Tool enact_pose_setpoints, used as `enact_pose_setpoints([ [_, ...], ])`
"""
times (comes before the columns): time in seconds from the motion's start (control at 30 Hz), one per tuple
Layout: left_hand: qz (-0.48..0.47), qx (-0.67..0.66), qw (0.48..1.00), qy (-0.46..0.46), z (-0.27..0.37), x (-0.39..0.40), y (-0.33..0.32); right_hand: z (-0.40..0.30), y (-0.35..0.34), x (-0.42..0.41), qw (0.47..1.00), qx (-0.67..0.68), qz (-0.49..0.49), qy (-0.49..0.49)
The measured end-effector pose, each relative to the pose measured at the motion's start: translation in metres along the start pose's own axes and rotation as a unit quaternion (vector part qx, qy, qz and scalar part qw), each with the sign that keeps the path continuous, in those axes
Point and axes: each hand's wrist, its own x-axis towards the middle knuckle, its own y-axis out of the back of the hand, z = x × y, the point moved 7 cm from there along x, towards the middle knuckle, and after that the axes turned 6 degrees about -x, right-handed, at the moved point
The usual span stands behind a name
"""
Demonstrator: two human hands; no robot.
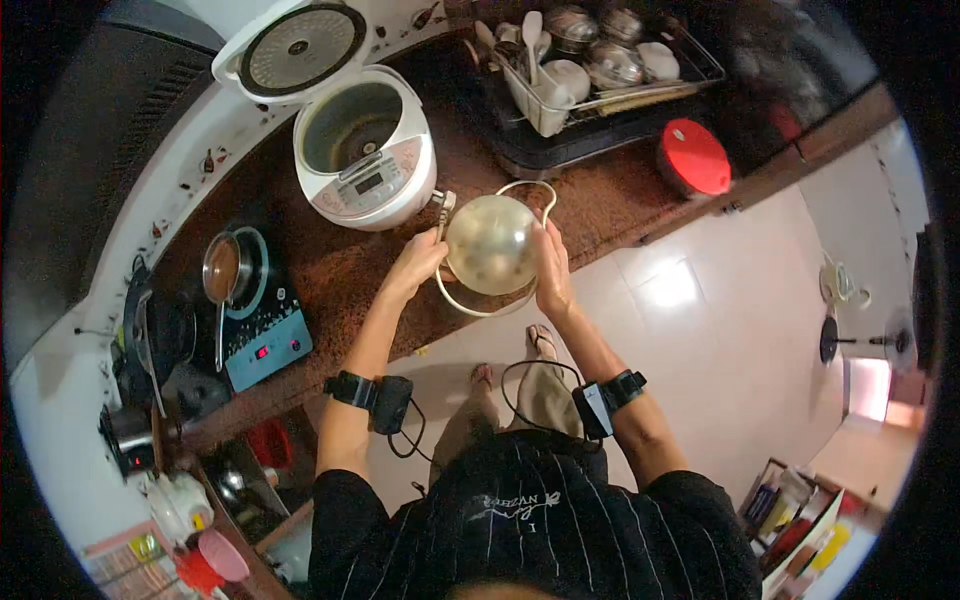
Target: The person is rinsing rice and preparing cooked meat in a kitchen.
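Both my hands hold a small round appliance, possibly an egg cooker, with a translucent domed cover (491, 244). They keep it in front of me at the counter's near edge. My left hand (416, 261) grips its left side, the thumb beside the white cord near the plug (448, 201). My right hand (553, 266) is pressed along the right side. The white power cord (466, 309) loops around the appliance; its base is mostly hidden. Just beyond my left hand stands a white rice cooker (379, 195), its lid (296, 49) raised. A metal disc shows at the bottom of its cavity.
An induction cooktop (274, 349) on the left carries a saucepan (223, 270) with brown contents. A dish rack (641, 99) with bowls and utensils stands at the back right. A red-lidded container (696, 156) sits near the counter's edge. Open shelves (247, 487) lie below left.
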Motion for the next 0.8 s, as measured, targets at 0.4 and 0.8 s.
enact_pose_setpoints([
  [0.4,0.121,-0.044,0.992,0.012,-0.006,0.007,0.025,0.025,0.01,0.019,0.977,0.065,-0.136,-0.153],
  [0.8,0.213,0.053,0.975,0.011,-0.013,-0.022,0.016,0.012,0.028,0.027,0.954,-0.074,-0.204,-0.207],
])
